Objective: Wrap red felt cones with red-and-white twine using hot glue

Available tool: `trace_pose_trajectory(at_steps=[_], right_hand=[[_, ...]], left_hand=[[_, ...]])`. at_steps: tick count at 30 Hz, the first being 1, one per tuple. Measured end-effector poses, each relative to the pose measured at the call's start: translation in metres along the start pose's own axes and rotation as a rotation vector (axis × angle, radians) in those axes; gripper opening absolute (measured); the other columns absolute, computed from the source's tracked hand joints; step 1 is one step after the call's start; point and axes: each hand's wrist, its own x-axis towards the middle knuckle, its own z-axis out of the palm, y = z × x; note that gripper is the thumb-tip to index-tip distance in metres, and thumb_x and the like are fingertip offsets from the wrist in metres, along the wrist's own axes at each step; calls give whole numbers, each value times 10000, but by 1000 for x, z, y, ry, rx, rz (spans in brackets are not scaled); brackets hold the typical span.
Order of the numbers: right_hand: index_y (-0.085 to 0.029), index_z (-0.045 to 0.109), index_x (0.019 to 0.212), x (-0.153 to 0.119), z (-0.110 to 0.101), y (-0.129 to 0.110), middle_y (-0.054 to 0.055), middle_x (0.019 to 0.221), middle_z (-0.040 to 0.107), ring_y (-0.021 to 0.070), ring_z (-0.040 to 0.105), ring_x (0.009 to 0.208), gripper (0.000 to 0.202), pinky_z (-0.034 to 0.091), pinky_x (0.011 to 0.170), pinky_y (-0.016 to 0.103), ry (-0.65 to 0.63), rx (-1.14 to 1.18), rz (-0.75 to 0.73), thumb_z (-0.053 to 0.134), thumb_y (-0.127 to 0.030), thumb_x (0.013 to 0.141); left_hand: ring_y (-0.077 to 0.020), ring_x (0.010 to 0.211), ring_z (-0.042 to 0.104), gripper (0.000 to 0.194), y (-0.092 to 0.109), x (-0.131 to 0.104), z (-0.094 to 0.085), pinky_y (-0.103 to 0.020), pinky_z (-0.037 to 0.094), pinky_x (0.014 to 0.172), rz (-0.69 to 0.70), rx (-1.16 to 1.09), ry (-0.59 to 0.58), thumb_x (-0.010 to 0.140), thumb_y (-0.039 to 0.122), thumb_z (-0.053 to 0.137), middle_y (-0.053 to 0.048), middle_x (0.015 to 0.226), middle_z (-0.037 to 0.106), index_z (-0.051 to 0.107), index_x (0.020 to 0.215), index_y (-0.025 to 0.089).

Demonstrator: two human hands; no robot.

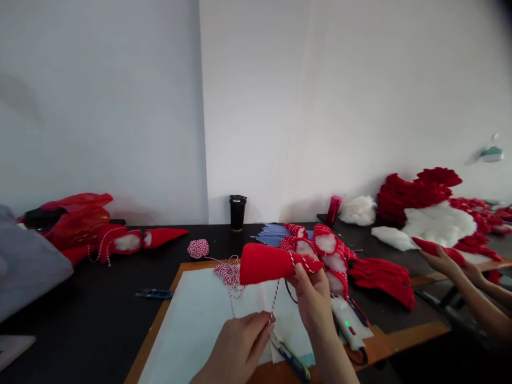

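Observation:
A red felt cone point(264, 263) lies sideways in the air, its wide end to the left. My right hand point(314, 298) grips its narrow end, where red-and-white twine point(275, 300) winds around the felt. The twine hangs down from the cone to my left hand point(246, 341), whose fingers pinch it. Beyond the cone, loose twine point(229, 273) lies tangled on a white board point(192, 314), near a twine ball point(198, 248). Scissors with a green and blue handle point(294, 360) lie below my hands.
Stuffed red cones point(326, 242) are piled behind my right hand, beside a glue gun point(347, 324). A black cup point(237, 213) stands at the back. Blue snips point(155, 294) and more red pieces point(164, 237) lie left. At right, another person's hands point(448, 264) hold a red cone.

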Motion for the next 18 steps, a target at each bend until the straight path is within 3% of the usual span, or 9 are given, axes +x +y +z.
trace_pose_trajectory(at_steps=[4,9,14,18], right_hand=[[-247,658,1047,5,-7,7,43,1063,680,213,641,957,301,532,820,321,16,-187,-109,783,-389,813],[-225,714,1002,-2,-17,5,52,1001,686,223,629,957,246,513,832,306,-70,-345,-122,793,-337,798],[-230,707,1013,-10,-27,2,42,957,684,203,632,848,257,521,761,292,-146,-382,-61,777,-368,808],[-228,710,1006,-14,-33,-6,42,958,677,193,622,820,253,508,717,273,-215,-374,9,766,-388,818]], left_hand=[[-178,719,717,266,3,-8,-2,-231,499,637,58,-15,-76,993,210,399,-47,852,739,664,1022,203],[-139,628,625,261,7,1,-32,-224,427,588,60,-7,-17,1005,233,420,-12,744,674,667,926,203],[-135,668,602,271,1,23,-62,-225,428,620,-24,-57,51,1007,284,448,-15,776,694,682,906,191],[-134,670,574,298,-9,35,-72,-206,410,576,-131,-196,56,989,358,492,-9,753,678,701,881,175]])
